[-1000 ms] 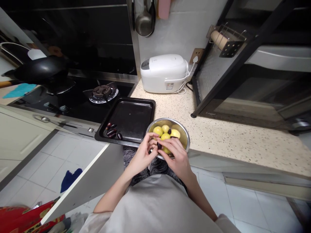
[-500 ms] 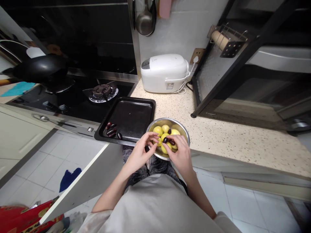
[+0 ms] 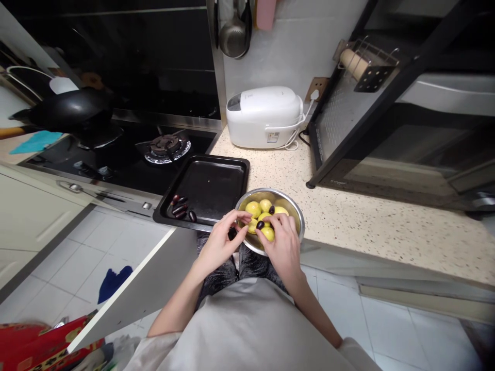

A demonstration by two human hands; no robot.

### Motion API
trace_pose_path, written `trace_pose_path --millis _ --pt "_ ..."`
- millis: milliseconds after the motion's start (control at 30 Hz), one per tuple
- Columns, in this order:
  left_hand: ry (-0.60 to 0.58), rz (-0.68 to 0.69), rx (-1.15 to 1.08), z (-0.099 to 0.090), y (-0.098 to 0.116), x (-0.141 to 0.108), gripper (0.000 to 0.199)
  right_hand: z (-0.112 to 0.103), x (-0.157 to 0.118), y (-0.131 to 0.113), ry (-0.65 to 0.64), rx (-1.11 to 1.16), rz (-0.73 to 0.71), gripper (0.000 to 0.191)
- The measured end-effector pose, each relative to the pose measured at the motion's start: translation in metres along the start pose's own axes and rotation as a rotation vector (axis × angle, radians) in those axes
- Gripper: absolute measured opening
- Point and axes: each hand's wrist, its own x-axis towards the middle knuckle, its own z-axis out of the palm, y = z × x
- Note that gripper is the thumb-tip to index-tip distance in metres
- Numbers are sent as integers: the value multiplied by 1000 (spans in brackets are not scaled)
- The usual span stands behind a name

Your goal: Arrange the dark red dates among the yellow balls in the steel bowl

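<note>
A round metal bowl holds several round yellow fruits and a dark grape. Over its front part, my right hand pinches another dark oblong grape between thumb and fingertips. My left hand is curled at the bowl's left rim, thumb and forefinger apart. A dark, shiny grape shows in the hollow of that hand. To the left lies a black baking tray, with several dark reddish grapes in its near left corner.
Behind the bowl stands a white rice cooker with its cord plugged in. A black rack with an oven fills the right. At left are a gas hob and a wok. Below the tray, a cabinet door stands open.
My right hand has shifted slightly left and down with the pinched grape. A second grape seen near its fingers earlier is now out of sight. My left hand stays at the rim.
</note>
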Motion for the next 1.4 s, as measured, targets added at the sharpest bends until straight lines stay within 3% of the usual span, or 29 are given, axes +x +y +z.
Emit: trace_pose_path --millis 200,333,500,633,800,967,1267,1400 --pt "77 24 172 -16 -7 6 20 -2 0 3 17 42 -29 13" --pt "225 13 498 -44 -25 9 24 -3 0 5 56 89 -82 15" --pt "396 -241 974 -84 -53 2 39 -3 0 5 70 134 -108 13" --pt "365 -471 1136 -103 -67 -3 61 -2 1 5 77 145 -113 13" --pt "259 -578 1158 -105 -74 1 81 -2 2 5 88 149 -118 13" --pt "242 -638 1126 -99 -76 14 91 -1 2 5 82 145 -128 13" --pt "384 -652 1155 -98 -73 28 47 -1 1 4 72 148 -115 14" --pt "360 -671 1141 -98 -74 27 37 0 1 5 66 145 -108 14"
